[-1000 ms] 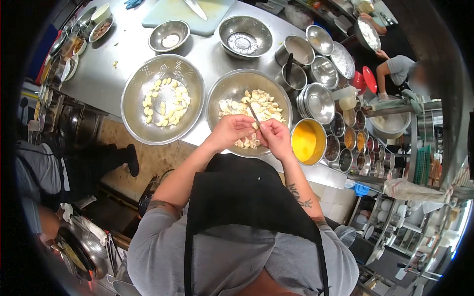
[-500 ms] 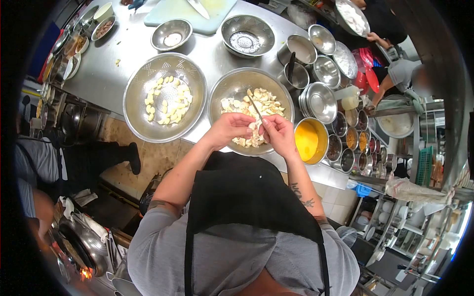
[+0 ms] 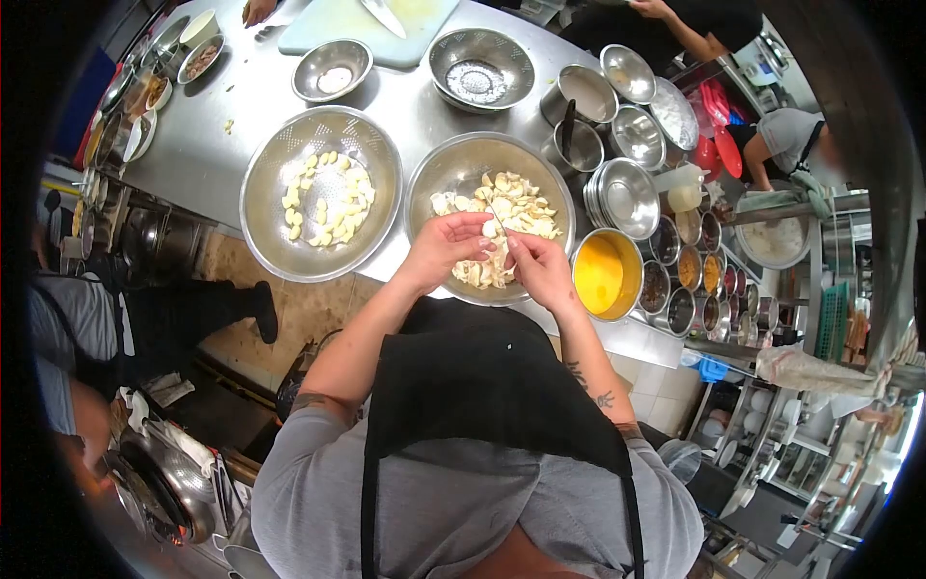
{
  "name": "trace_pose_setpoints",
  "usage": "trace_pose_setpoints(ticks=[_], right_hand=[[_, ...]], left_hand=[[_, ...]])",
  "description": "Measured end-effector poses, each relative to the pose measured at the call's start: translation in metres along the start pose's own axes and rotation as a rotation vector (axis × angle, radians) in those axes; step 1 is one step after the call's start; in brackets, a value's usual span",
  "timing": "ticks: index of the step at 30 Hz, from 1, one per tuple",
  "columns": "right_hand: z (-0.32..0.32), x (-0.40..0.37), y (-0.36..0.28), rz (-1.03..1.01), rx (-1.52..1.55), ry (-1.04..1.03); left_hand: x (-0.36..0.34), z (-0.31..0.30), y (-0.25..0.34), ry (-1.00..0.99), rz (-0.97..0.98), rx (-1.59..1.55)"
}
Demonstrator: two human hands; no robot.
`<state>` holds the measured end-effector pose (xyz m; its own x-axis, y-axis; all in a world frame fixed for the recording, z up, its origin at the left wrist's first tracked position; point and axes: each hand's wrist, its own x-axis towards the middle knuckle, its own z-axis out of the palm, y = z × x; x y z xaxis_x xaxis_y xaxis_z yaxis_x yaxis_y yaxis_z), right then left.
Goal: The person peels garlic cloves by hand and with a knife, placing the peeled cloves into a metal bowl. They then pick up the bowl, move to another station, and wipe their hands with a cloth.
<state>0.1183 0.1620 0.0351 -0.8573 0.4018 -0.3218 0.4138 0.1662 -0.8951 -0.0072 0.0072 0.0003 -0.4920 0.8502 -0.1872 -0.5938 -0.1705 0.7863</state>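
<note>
Above a metal bowl (image 3: 434, 174) of unpeeled-looking garlic cloves (image 3: 516, 200), my left hand (image 3: 453, 249) pinches a pale clove (image 3: 490, 229) between its fingertips. My right hand (image 3: 540, 267) is closed around a small thin knife, whose blade (image 3: 496, 214) points up and left beside the clove. The knife's handle is hidden in the hand. To the left of this bowl stands a perforated metal colander (image 3: 260, 193) with smooth, pale yellow cloves (image 3: 342, 227) in it.
Beyond the bowls lie a small bowl (image 3: 307, 82), another colander (image 3: 444, 58) and a cutting board (image 3: 318, 39) with a knife (image 3: 384, 15). A pot of yellow liquid (image 3: 600, 275) and stacked bowls (image 3: 622, 198) stand right. Other people work at left and upper right.
The knife blade has tilted and shows less. My right hand has shifted slightly down. At the upper right, a co-worker's bowl of white food has left view; a hand appears at the top left.
</note>
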Motion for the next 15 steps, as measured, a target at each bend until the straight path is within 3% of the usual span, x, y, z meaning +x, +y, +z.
trace_pose_setpoints(ticks=[4, 7, 15], right_hand=[[0.004, -0.008, -0.018, -0.028, 0.172, 0.056], [0.003, -0.014, -0.028, -0.049, 0.185, -0.015], [0.003, -0.017, -0.031, -0.117, -0.031, -0.089]], left_hand=[[0.002, 0.0, -0.001, 0.059, 0.037, 0.041], [0.003, -0.002, -0.003, 0.075, 0.055, 0.064], [0.001, -0.003, 0.002, 0.018, 0.061, 0.044]])
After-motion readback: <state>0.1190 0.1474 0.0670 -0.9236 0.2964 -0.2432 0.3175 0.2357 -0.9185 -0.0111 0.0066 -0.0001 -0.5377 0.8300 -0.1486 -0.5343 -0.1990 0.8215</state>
